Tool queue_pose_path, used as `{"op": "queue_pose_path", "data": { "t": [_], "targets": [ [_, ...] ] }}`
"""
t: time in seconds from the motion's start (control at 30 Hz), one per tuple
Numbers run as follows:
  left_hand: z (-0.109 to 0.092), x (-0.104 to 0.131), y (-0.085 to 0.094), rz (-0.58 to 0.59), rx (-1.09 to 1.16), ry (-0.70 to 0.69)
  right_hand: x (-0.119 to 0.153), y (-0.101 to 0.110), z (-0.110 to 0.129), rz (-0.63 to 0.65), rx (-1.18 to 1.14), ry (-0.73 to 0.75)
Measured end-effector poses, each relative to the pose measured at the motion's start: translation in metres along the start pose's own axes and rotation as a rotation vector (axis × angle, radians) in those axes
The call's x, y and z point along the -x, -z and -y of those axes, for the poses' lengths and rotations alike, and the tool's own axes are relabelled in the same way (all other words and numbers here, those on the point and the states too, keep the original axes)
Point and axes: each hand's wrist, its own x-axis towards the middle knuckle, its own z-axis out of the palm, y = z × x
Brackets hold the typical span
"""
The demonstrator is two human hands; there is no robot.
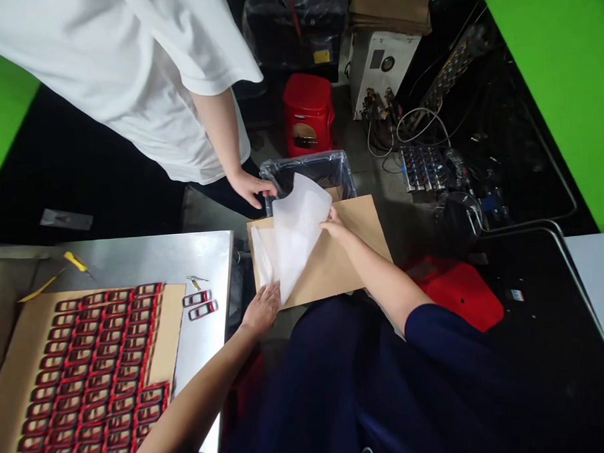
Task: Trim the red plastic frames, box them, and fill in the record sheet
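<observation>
**Two hands on one white sheet**

Two hands are seen at work over a brown cardboard sheet [343,251] that is held out past the edge of the steel table [148,256]. A thin white paper sheet [297,233] is lifted off the cardboard: its upper right edge is pinched by the right hand [335,226], fingers closed on it, while its lower corner is pressed by the left hand [260,308], fingers laid flat and spread on paper and board. The paper is bent upward in the middle, partly raised, partly still lying on the cardboard.

Just beyond the cardboard, a bin lined with a clear plastic bag [309,169] is gripped at its rim by a co-worker's hand [250,187], reached down from a white T-shirt sleeve.

On the table to the left, a cardboard tray [173,319] is filled with rows of small red-framed parts [98,369]. Two more such parts [199,304] are seen loose on the steel beside the tray, with a small metal clip [197,280] just above them. A yellow-handled tool [76,262] is laid further left. A red plastic stool [308,113] is stood behind the bin.
</observation>
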Motion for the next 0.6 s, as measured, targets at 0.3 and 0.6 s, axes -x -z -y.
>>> {"op": "queue_pose_path", "data": {
  "t": [0.3,0.6],
  "targets": [
    [0.004,0.006,-0.011,-0.019,0.147,0.118,-0.008,0.037,0.055,0.184,0.182,-0.146],
    [0.007,0.006,-0.022,-0.106,0.297,0.136,0.052,0.116,0.052,-0.294,0.111,-0.136]
  ]
}}
